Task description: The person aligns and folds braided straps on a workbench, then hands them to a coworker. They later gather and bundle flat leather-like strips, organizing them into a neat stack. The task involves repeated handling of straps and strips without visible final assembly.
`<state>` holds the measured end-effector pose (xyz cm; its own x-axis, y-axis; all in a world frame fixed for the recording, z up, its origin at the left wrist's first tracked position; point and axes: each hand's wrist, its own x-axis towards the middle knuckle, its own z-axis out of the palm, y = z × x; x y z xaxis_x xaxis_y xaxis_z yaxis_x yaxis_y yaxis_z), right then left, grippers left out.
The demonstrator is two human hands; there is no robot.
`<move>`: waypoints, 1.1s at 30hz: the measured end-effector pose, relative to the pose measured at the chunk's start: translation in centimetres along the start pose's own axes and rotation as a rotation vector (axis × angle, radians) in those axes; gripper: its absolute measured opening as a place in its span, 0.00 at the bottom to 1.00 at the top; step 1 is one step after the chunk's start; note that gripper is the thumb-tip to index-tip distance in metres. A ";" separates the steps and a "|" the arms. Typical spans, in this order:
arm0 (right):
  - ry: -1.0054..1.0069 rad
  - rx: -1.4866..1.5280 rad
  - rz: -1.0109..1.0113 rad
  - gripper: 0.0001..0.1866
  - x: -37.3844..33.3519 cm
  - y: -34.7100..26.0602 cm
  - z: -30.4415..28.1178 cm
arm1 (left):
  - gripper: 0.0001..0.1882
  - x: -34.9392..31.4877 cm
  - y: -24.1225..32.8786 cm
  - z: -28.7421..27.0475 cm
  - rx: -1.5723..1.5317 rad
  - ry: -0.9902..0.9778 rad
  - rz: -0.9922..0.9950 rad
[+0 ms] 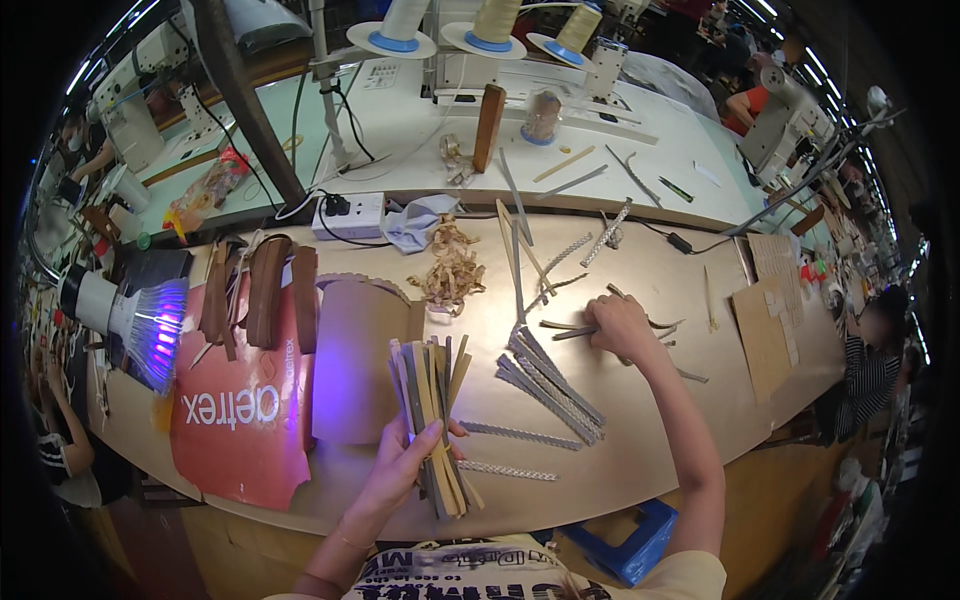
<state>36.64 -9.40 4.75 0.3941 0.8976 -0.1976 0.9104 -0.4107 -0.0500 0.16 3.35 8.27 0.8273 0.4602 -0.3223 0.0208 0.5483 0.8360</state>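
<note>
My left hand (403, 462) is closed round an upright bundle of thin strips (428, 385), grey and tan mixed, fanned out at the top. Farther right, my right hand (618, 326) has its fingers bent down over a few dark and olive strips (570, 329) on the table; their ends stick out on both sides of it. Between the hands lies a loose pile of grey strips (550, 385), some with a braided, silvery face. Two single braided strips (520, 432) lie close to the left hand. Long tan and grey strips (515, 260) rest behind the pile.
Left of the bundle stand a curved brown cardboard piece (365, 370) and a red sheet (235, 440) with brown strips (265, 290) on it. A lamp (150, 325) shines from the left. Curled tan scraps (450, 270), a power strip (350, 215) and thread cones (492, 25) are behind.
</note>
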 end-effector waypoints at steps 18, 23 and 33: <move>0.054 1.294 0.241 0.11 14.1 -5.9 -2.8 | 0.20 1.0 1.1 0.4 -0.029 -0.047 -0.037; 0.274 0.698 0.445 0.19 15.3 -4.5 1.0 | 0.18 -0.1 0.8 -0.6 -0.049 -0.002 -0.021; 0.275 0.640 0.261 0.13 10.1 -3.7 1.7 | 0.17 -0.6 0.4 -2.2 -0.077 0.037 -0.004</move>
<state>37.05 0.95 1.30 0.6814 0.7312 -0.0333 0.5642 -0.5537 -0.6124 -1.54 4.81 7.81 0.8059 0.4823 -0.3433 -0.0202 0.6019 0.7983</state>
